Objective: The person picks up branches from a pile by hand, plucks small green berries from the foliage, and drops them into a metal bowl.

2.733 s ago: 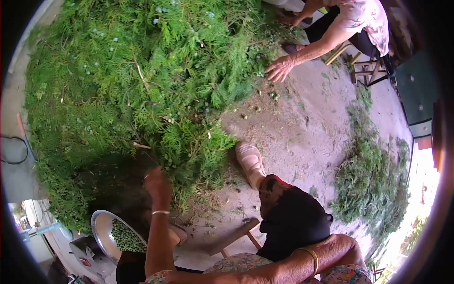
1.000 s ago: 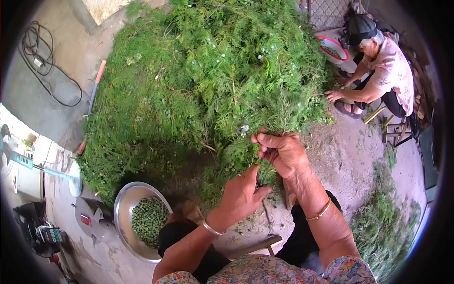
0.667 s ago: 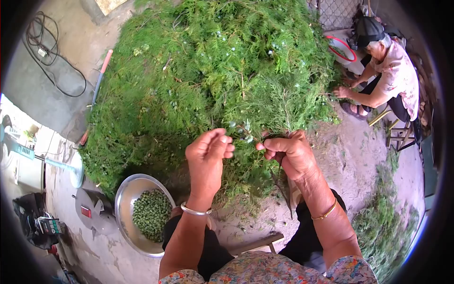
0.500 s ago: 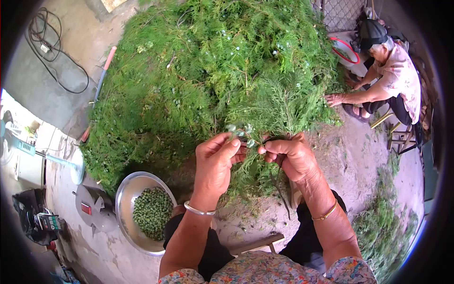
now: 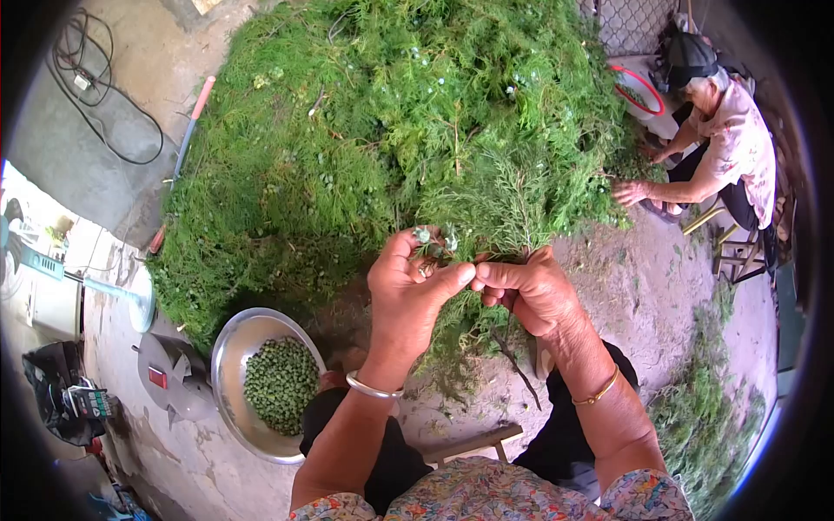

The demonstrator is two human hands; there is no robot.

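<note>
My right hand [image 5: 547, 291] is closed on a green leafy branch [image 5: 512, 208], whose fronds fan out above it and whose brown stem shows below. My left hand [image 5: 408, 291] is closed, its thumb and finger pinching at the same branch, tips touching those of my right hand. Pale blue-green seed cones [image 5: 439, 237] show just above my left fingers. Beyond both hands lies a large heap of green branches [image 5: 347, 130]. To the lower left, a metal bowl [image 5: 233, 347] holds many green cones [image 5: 281, 386].
At the right, another person [image 5: 725, 143] sits low, hands at the heap's edge, near a red-rimmed basket [image 5: 658, 102]. More cut greenery [image 5: 704, 434] lies lower right. A fan [image 5: 139, 300], a grey metal object [image 5: 174, 382] and a cable [image 5: 104, 95] are at the left.
My left hand has moved right and its thumb now meets my right hand's fingertips. The other person's near hand has shifted slightly right.
</note>
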